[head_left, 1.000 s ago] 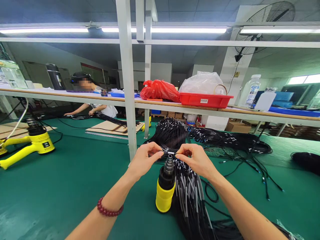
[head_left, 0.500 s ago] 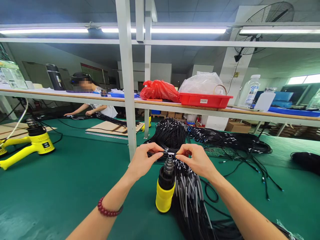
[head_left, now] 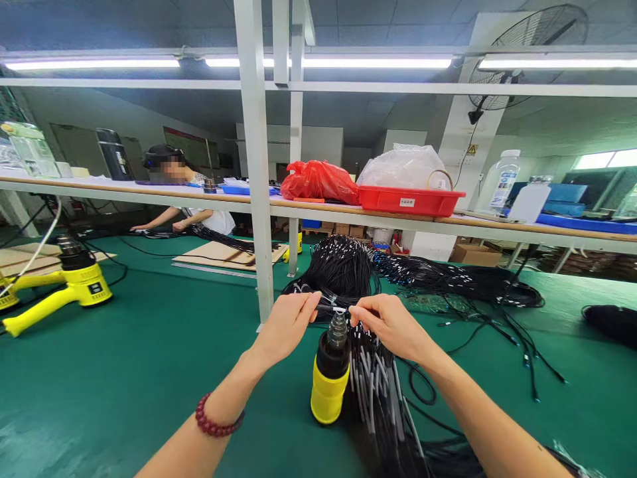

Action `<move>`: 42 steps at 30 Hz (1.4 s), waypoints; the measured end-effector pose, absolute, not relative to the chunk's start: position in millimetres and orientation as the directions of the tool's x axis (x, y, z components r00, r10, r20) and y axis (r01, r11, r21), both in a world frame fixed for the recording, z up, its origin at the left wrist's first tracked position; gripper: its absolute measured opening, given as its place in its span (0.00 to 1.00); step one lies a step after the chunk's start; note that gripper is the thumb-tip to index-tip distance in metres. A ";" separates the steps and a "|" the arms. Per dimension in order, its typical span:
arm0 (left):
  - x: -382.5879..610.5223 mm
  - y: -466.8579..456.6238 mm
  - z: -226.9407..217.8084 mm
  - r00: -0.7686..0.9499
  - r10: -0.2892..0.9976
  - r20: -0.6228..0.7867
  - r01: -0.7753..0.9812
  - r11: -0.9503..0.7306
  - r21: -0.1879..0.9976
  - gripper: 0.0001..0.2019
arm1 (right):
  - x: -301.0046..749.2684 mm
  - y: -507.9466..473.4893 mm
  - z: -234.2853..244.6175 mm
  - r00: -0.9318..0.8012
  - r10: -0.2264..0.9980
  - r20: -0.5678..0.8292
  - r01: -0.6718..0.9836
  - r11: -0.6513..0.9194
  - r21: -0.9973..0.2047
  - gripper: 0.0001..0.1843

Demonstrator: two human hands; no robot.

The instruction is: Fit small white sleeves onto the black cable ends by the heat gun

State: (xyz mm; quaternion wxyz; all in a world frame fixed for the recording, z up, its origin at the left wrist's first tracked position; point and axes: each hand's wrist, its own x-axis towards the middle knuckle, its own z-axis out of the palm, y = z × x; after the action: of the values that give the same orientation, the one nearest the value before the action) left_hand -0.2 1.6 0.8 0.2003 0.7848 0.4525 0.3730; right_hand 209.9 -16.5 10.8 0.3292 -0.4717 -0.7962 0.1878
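Note:
Between my two hands a thin black cable [head_left: 326, 308] with a white label is stretched sideways, just above the nozzle of a yellow heat gun [head_left: 330, 378] that stands upright on the green table. My left hand [head_left: 288, 325] grips the cable's left part, fingers curled round it. On the right, my right hand [head_left: 388, 322] pinches the other side between thumb and fingers. Just right of the heat gun hangs a thick bundle of black cables [head_left: 383, 392] with grey sleeves and white labels. Behind my hands lies a large coiled heap of black cables [head_left: 341, 265].
More labelled cables [head_left: 448, 275] stretch to the right. A second yellow heat gun [head_left: 84, 285] is at the left, near wooden boards [head_left: 219, 255]. A white post [head_left: 261, 199] rises from the green table [head_left: 164, 358]. A shelf carries a red tray [head_left: 411, 200] and bottles. Another person [head_left: 199, 216] works behind.
My left hand has turned from a fingertip pinch to a closed grip with its back upward. The cable stays over the nozzle, and my right hand has barely shifted.

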 end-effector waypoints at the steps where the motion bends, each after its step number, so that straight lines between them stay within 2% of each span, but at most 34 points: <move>1: 0.1 1.6 0.0 0.306 0.864 0.401 0.559 -0.504 0.659 0.26 | 209.4 -17.8 11.0 -0.341 0.876 0.342 0.625 0.483 -0.614 0.20; 5: 0.5 -1.4 3.0 0.308 0.859 0.408 0.543 -0.511 0.667 0.26 | 209.0 -21.9 12.2 -0.351 0.874 0.335 0.609 0.485 -0.627 0.21; 11: 0.9 -11.1 11.3 0.369 0.819 0.440 0.437 -0.570 0.696 0.16 | 211.1 -25.4 13.8 -0.376 0.869 0.321 0.564 0.490 -0.665 0.22; 15: 1.8 -13.9 13.2 0.360 0.821 0.443 0.418 -0.566 0.710 0.14 | 210.9 -27.4 14.4 -0.384 0.873 0.300 0.542 0.476 -0.693 0.22; 26: 4.7 -2.9 2.1 0.322 0.836 0.445 0.494 -0.549 0.674 0.25 | 211.1 -18.2 6.6 -0.335 0.892 0.302 0.548 0.446 -0.708 0.24; 32: 5.1 -3.8 1.7 0.363 0.792 0.491 0.481 -0.610 0.629 0.13 | 209.8 -10.6 0.4 -0.281 0.873 0.398 0.530 0.487 -0.694 0.18; 35: 1.8 -5.5 1.8 0.323 0.778 0.539 0.487 -0.625 0.611 0.07 | 216.7 -6.7 -4.7 -0.188 0.891 0.413 0.496 0.449 -0.743 0.20; 38: -11.9 -9.6 -5.0 0.266 0.792 0.550 0.509 -0.600 0.618 0.09 | 239.8 -1.0 -27.4 0.015 0.907 0.420 0.509 0.355 -0.784 0.24; 42: -44.8 -20.5 -47.1 0.253 0.880 0.403 0.564 -0.472 0.677 0.15 | 285.2 -0.1 -100.3 0.308 0.885 0.350 0.525 0.149 -0.838 0.32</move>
State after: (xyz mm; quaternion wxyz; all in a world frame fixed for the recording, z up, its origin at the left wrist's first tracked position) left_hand -44.8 -20.5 -47.1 0.2030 0.7650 0.4718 0.3886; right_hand 285.2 -0.1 -100.3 0.5094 -0.6281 -0.5612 0.1763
